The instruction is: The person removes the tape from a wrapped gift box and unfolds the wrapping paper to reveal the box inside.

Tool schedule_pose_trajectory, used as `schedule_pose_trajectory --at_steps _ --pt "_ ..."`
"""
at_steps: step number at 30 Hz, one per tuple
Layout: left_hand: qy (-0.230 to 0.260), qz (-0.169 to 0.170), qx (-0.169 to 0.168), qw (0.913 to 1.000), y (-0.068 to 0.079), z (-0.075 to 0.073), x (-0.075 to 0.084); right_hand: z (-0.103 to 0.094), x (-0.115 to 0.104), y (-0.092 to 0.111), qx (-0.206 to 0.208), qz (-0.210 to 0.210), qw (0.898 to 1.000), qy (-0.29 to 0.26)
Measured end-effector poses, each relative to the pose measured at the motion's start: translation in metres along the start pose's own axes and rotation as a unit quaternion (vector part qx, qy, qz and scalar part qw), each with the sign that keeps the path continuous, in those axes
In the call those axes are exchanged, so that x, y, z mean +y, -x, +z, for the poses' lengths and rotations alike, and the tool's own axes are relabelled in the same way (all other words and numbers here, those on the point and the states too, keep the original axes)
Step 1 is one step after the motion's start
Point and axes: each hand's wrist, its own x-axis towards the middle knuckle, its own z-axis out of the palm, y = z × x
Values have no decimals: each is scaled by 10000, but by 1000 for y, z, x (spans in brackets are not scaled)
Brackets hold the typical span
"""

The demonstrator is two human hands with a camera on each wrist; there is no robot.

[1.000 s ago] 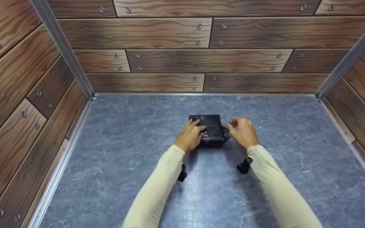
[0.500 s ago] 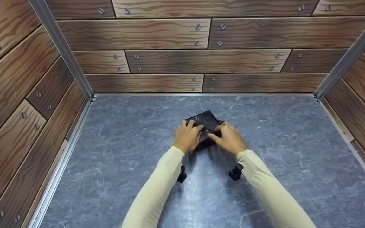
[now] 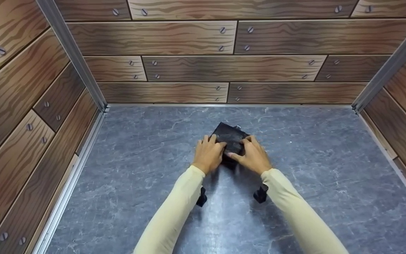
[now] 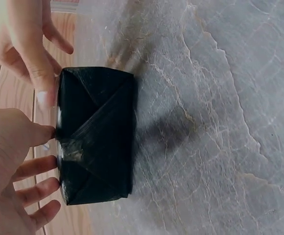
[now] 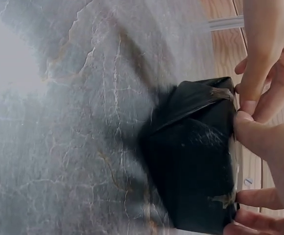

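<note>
A small black wrapped package [image 3: 228, 135] sits turned at an angle on the grey floor panel. My left hand [image 3: 207, 151] holds its left side, the thumb on top and the other fingers along the edge. On the right side my right hand [image 3: 254, 154] grips it, with the thumb at the near edge and fingers at the far right. The left wrist view shows folded, creased flaps on one end of the package [image 4: 98, 142], with a shiny worn patch. In the right wrist view another folded flap and two tape-like scraps show on the package [image 5: 191, 152].
Marbled grey flooring [image 3: 136, 169] surrounds the package on all sides. Wood-patterned walls [image 3: 174, 67] enclose it at the back, left and right, with metal strips [image 3: 72, 53] along the corners. A black wrist device [image 3: 260, 194] hangs below the right wrist.
My right hand has moved left from the package's right end onto its top edge. The package has turned counterclockwise, while my left hand stays at its left side.
</note>
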Motion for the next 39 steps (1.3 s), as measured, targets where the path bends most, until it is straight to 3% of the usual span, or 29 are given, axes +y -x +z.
schedule_pose_trajectory --at_steps 6,12,20,24,28,34,39 --pt "7 135 141 9998 1 -2 1 -3 7 -3 -154 -102 9997 -176" --pt "162 166 15 9997 -2 -4 -2 -6 15 -8 -381 -267 9981 -412" --pt "940 111 -649 9934 -6 -3 -5 -7 24 -12 -801 -479 9915 -907" --pt "1101 23 -822 9905 -7 -2 -6 -9 24 -13 -959 -463 9876 -1152" --pt "1207 13 -829 9892 -7 -1 -6 -10 19 -14 -554 -339 9913 -1148" --pt "1194 48 -743 9901 -9 0 -5 -6 8 -17 453 -171 9979 -428" --pt "1152 0 -671 9911 -9 0 -4 3 2 -20 694 -134 9975 24"
